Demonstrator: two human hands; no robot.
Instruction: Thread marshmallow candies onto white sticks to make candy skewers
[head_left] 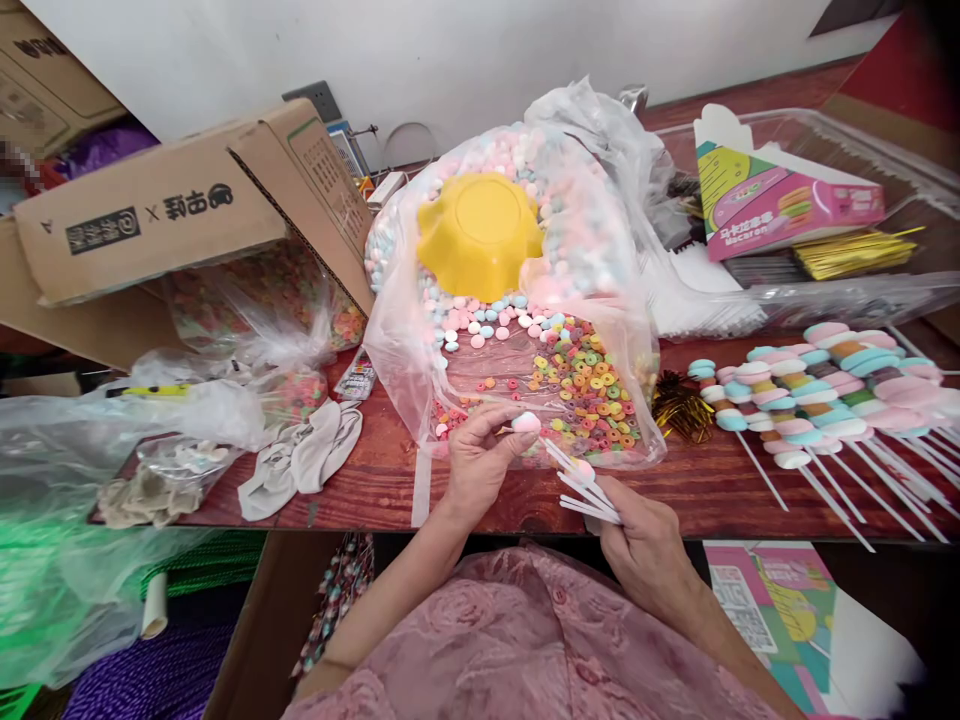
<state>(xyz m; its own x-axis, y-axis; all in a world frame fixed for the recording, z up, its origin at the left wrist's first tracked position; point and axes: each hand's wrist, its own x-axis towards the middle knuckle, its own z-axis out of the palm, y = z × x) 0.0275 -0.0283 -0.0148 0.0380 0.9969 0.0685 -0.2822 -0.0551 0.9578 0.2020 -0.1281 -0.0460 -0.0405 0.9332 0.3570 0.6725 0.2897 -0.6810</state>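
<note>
Over the table's front edge, my left hand (478, 462) pinches a small pink-and-white marshmallow piece (526, 423) between thumb and fingers. Several thin white sticks (589, 505) fan out from my right hand (646, 535), which is closed round them. A small pale marshmallow piece (584, 470) sits by its fingertips, close to the sticks. Just beyond both hands, an opened clear plastic bag holds a heap of coloured candy rings (596, 385) and many pink, white and blue marshmallow pieces (517, 150). A yellow wavy-edged bowl (484, 230) rests upside down on the heap.
Finished candy sticks (832, 390) lie piled at the right. Behind them, a clear tray (840, 295) holds a pink Macaron box (795, 205) and gold ties (859, 253). An open cardboard box (172, 210) and grey cloth gloves (304, 455) are at the left.
</note>
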